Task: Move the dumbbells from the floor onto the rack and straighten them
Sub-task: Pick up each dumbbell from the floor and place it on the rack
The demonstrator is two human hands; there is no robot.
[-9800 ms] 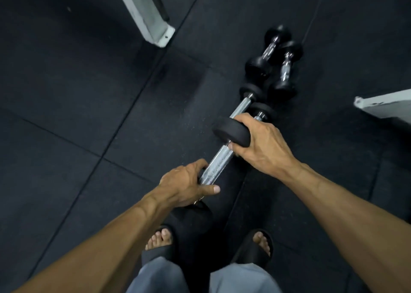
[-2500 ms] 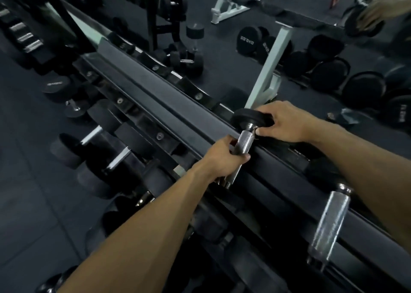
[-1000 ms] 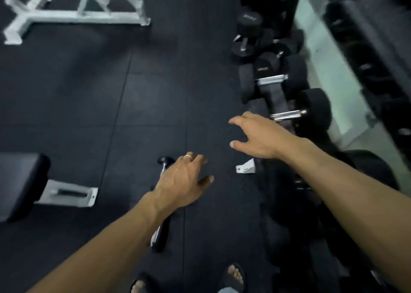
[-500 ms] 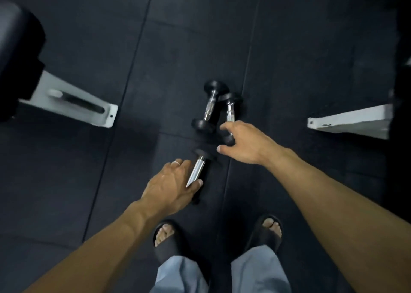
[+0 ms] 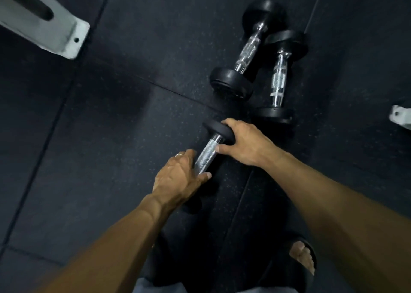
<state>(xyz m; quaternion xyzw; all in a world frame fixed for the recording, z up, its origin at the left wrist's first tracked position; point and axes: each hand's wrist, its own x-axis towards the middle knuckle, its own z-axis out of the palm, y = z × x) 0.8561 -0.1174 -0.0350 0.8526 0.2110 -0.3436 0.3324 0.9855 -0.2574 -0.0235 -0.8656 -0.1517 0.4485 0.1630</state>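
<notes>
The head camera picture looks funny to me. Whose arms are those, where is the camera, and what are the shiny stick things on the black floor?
The camera sits on a person's head and looks down, so you see that person's own two arms reaching forward, and a foot in a sandal at the bottom.

The shiny sticks with black round ends are dumbbells, weights for exercise. The person is taking hold of the nearest dumbbell. The left hand wraps around its silver handle. The right hand grips the black round end farther from the feet.

Two more dumbbells lie on the black rubber floor beyond the hands: one to the left and another right beside it.

The pale metal piece at the top left looks like the foot of some gym equipment.
</notes>
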